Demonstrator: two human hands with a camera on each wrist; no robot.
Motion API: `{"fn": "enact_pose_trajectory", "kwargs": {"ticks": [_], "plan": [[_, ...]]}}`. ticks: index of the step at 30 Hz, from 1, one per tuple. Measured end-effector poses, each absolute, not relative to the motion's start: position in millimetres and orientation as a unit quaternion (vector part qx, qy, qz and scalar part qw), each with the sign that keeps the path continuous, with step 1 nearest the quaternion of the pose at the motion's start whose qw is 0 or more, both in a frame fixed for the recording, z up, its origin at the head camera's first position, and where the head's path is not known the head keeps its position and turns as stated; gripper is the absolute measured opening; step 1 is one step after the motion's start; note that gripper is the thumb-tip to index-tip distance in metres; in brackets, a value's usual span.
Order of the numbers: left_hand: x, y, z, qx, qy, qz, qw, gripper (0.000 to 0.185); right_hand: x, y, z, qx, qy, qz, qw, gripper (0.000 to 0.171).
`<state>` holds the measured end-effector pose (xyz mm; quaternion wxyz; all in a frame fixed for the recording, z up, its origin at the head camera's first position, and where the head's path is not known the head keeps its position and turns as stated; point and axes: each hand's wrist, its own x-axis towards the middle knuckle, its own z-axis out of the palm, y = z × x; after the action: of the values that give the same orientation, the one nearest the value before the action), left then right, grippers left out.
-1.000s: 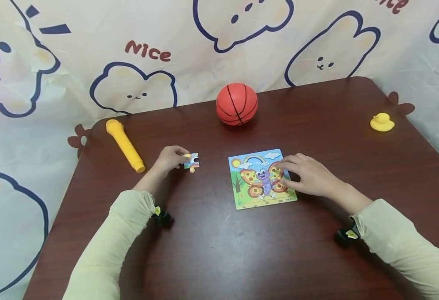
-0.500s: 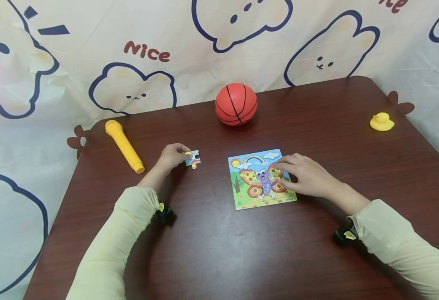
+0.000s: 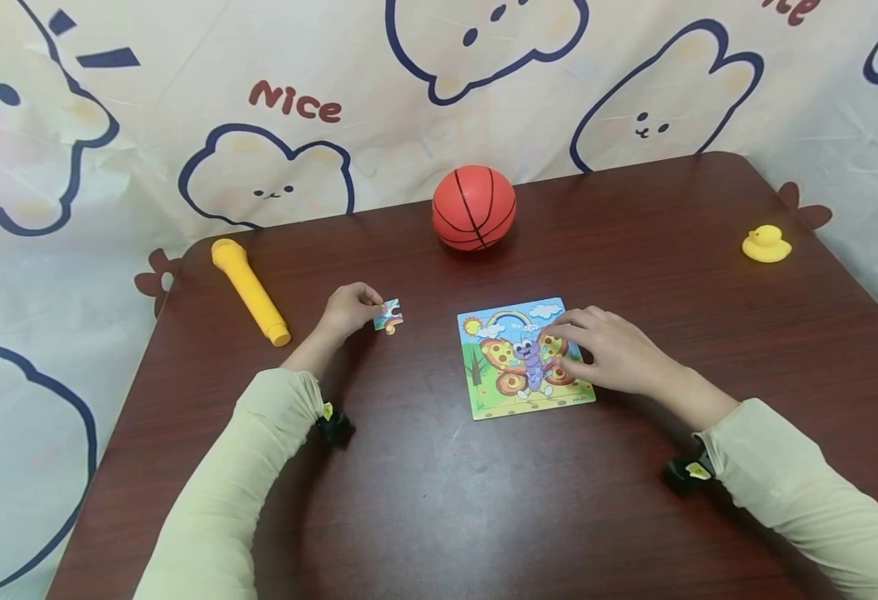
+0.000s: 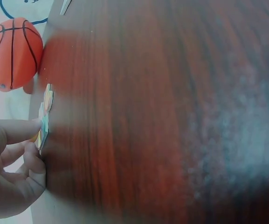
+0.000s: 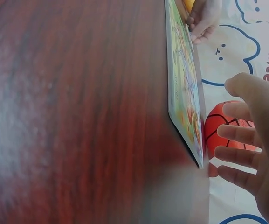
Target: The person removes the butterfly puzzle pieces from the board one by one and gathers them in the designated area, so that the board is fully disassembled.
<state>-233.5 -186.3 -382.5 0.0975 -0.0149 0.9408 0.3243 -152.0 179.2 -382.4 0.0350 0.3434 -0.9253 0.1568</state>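
My left hand [image 3: 348, 310] pinches a small puzzle piece [image 3: 388, 317] by its left edge, between thumb and fingers. In the left wrist view the puzzle piece [image 4: 45, 112] appears nearly edge-on, close to the tabletop. A square jigsaw puzzle [image 3: 509, 392] with a purple butterfly, sun and rainbow lies flat to the right of that hand. Above its right side hovers my right hand [image 3: 619, 350], covering part of the butterfly's wing. From the right wrist, the fingers [image 5: 239, 135] look spread and loosely bent, apart from the puzzle, and grip nothing.
A red toy basketball [image 3: 474, 208] sits at the back of the brown table [image 3: 439, 500]. The yellow toy microphone [image 3: 251, 292] lies left of my left hand, and a yellow rubber duck [image 3: 766, 244] stands far right. Behind the table hangs a cartoon-print cloth [image 3: 393, 150].
My left hand has shifted slightly away from me and to the right, carrying the puzzle piece with it. The right hand and the square puzzle have stayed in place.
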Motion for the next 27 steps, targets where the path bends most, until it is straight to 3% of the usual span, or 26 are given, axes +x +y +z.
{"fn": "enact_pose_trajectory", "kwargs": {"ticks": [12,23,27], "plan": [[-233.7,-187.5,-383.4,-0.008,0.934,0.340,0.109,0.017,-151.2,175.1,-385.8,0.355,-0.921,0.158,0.039,0.032],[-235.9,-183.1,-381.1,0.004,0.941,0.322,0.107,0.015,-149.7,173.0,-385.5,0.360,-0.919,0.157,0.039,0.038],[-232.8,-181.1,-380.0,0.006,0.947,0.310,0.082,0.020,-148.9,172.6,-385.2,0.359,-0.919,0.157,0.037,0.038]]}}
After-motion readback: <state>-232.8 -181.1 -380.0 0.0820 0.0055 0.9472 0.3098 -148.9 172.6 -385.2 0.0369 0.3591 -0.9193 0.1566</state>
